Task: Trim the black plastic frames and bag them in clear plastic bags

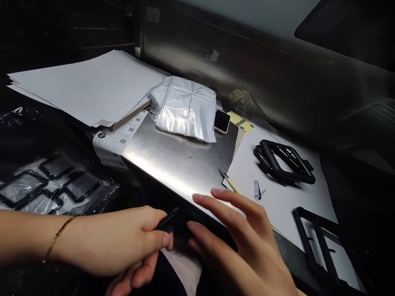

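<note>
Pose | L hand (pixel 123 238) pinches blk part (pixel 168 220) | R hand (pixel 256 246) nr it, spread wide

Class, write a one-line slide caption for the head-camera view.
Left hand grips a black part beside a metal table; right hand open.

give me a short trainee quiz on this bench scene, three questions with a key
1. What does the left hand hold?
A) clippers
B) a small black piece
C) a pen

2. True or false: the plastic-wrapped bundle lies to the right of the large white paper stack in the picture.

3. Fill in: the sheet with round black marks, just right of the phone, is coloured ____.

Key: 1 B; 2 true; 3 yellow.
</note>
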`<act>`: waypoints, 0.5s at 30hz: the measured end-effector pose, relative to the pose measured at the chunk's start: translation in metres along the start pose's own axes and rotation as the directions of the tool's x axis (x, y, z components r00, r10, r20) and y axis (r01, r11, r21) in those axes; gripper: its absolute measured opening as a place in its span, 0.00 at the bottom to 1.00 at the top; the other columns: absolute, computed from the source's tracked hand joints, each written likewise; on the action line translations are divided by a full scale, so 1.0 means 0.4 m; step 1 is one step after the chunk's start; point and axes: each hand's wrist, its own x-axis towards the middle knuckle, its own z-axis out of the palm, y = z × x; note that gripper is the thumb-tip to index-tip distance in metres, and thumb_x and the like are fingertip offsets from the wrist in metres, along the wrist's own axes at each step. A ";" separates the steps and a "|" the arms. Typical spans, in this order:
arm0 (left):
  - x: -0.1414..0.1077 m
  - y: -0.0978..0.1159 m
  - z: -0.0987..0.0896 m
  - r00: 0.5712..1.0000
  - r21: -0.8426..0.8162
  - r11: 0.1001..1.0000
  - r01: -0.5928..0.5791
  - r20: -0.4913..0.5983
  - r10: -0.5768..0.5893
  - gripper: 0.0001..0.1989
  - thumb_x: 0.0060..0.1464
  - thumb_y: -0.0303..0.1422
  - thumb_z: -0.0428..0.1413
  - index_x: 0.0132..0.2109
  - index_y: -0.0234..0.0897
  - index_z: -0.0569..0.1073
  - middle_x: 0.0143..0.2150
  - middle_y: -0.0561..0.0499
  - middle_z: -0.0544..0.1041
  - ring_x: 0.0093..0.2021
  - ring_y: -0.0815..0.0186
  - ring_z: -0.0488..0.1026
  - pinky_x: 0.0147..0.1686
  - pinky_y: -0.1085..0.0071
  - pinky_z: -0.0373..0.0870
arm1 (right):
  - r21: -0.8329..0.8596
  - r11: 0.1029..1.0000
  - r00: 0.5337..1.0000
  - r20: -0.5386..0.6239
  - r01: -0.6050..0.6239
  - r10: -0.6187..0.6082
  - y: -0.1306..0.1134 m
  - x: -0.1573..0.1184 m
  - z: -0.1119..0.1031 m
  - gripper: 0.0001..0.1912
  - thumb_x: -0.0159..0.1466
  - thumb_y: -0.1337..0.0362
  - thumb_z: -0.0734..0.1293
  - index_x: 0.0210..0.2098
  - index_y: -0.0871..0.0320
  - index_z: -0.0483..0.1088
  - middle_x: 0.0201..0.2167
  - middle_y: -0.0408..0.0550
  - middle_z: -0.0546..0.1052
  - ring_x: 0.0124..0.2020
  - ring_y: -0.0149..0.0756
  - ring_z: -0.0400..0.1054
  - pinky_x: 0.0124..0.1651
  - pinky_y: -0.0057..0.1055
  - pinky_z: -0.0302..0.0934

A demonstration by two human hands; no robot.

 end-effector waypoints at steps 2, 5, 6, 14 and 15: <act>-0.002 0.000 0.003 1.000 0.006 1.000 0.004 -0.017 -0.004 0.23 0.57 0.36 0.37 0.15 0.36 0.58 0.09 0.56 0.58 0.08 0.76 0.56 0.08 0.83 0.52 | 0.000 1.000 1.000 0.001 0.002 -0.002 -0.008 0.027 0.016 0.07 0.59 0.69 0.61 0.31 0.60 0.71 0.46 0.51 0.71 0.51 0.44 0.57 0.44 0.39 0.58; -0.009 -0.001 0.004 0.999 0.007 1.000 0.004 -0.032 -0.003 0.23 0.57 0.36 0.38 0.15 0.36 0.58 0.09 0.56 0.57 0.08 0.77 0.56 0.08 0.84 0.51 | -0.002 1.000 1.000 -0.021 0.000 0.000 -0.017 0.038 0.034 0.11 0.60 0.71 0.58 0.26 0.62 0.70 0.46 0.51 0.72 0.51 0.44 0.58 0.46 0.40 0.54; -0.011 -0.002 0.003 0.999 0.000 1.000 0.013 -0.032 -0.013 0.24 0.57 0.35 0.38 0.15 0.36 0.58 0.09 0.56 0.58 0.08 0.77 0.56 0.08 0.84 0.51 | 0.009 1.000 1.000 -0.029 -0.003 0.003 -0.019 0.037 0.037 0.11 0.60 0.72 0.58 0.26 0.62 0.70 0.46 0.52 0.72 0.51 0.43 0.58 0.46 0.40 0.53; -0.004 -0.016 -0.006 0.999 -0.057 0.998 0.010 -0.044 -0.012 0.22 0.56 0.35 0.39 0.17 0.36 0.59 0.10 0.56 0.59 0.07 0.76 0.57 0.07 0.83 0.52 | 0.025 1.000 1.000 -0.018 0.018 -0.018 -0.017 0.031 0.055 0.12 0.61 0.73 0.56 0.27 0.65 0.68 0.45 0.55 0.72 0.50 0.45 0.58 0.44 0.40 0.50; -0.002 -0.017 -0.006 0.999 -0.056 0.998 0.017 -0.041 -0.019 0.21 0.56 0.36 0.39 0.17 0.36 0.59 0.10 0.56 0.59 0.07 0.76 0.57 0.07 0.83 0.52 | 0.022 0.999 1.000 -0.004 0.027 -0.026 -0.016 0.033 0.059 0.12 0.61 0.73 0.55 0.27 0.66 0.68 0.45 0.56 0.72 0.50 0.45 0.58 0.44 0.40 0.50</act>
